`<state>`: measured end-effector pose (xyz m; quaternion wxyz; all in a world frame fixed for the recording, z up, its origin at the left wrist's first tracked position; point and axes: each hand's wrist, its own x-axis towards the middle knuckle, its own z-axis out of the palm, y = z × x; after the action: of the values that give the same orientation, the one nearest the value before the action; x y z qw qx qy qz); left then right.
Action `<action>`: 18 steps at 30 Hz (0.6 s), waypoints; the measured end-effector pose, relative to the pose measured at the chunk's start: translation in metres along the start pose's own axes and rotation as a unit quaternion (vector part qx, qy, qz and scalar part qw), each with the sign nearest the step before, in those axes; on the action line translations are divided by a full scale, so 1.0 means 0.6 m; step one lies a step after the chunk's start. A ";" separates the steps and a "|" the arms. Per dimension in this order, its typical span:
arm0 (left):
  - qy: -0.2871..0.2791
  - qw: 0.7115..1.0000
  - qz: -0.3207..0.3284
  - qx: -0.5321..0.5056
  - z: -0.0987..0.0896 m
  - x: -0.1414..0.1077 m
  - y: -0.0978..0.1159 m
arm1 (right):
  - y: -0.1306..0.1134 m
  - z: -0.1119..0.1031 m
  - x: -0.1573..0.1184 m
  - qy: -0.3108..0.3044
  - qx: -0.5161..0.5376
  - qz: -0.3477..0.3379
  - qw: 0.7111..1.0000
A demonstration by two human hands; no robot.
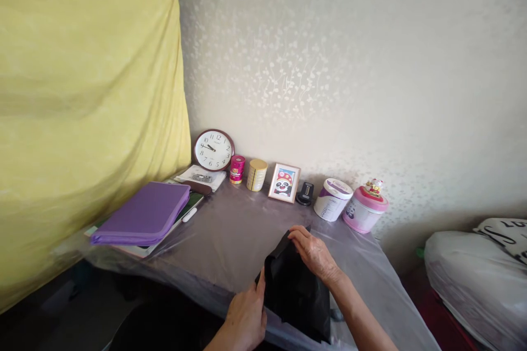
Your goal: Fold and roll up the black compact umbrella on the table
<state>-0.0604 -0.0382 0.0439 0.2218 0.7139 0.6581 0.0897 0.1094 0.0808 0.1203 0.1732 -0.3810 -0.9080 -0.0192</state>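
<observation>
A black bag (294, 290) of thin, soft-looking material is held up at the near edge of the table, tilted, with its folded upper edge toward the wall. My right hand (313, 252) grips that upper edge, fingers bent over it. Lower down, my left hand (247, 310) closes on the bag's left side, with a finger pointing up along the edge. What the bag contains, if anything, is hidden. A small grey object (336, 315) shows partly beside the bag, too unclear to name.
A plastic-covered table (230, 230) stands against the wall. Along its back are a clock (214, 149), tins, a framed panda picture (284, 182), a white tub (333, 199) and a pink tub (364, 209). At left lie a purple folder (142, 213) and a white marker (189, 215).
</observation>
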 end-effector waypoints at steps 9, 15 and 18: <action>-0.023 0.997 -0.029 0.066 0.024 0.002 0.016 | -0.008 0.092 0.046 -0.036 -0.085 0.010 0.996; -0.014 0.998 -0.025 0.051 0.044 0.005 0.003 | -0.004 0.147 0.039 -0.049 -0.091 0.017 0.994; 0.000 0.999 -0.019 0.034 0.037 0.005 -0.002 | 0.000 0.151 0.037 -0.052 -0.080 0.026 0.995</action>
<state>-0.0520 -0.0396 0.0230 0.1989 0.7087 0.6740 0.0626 0.0680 0.1113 0.0428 0.0951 -0.4176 -0.9012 -0.0670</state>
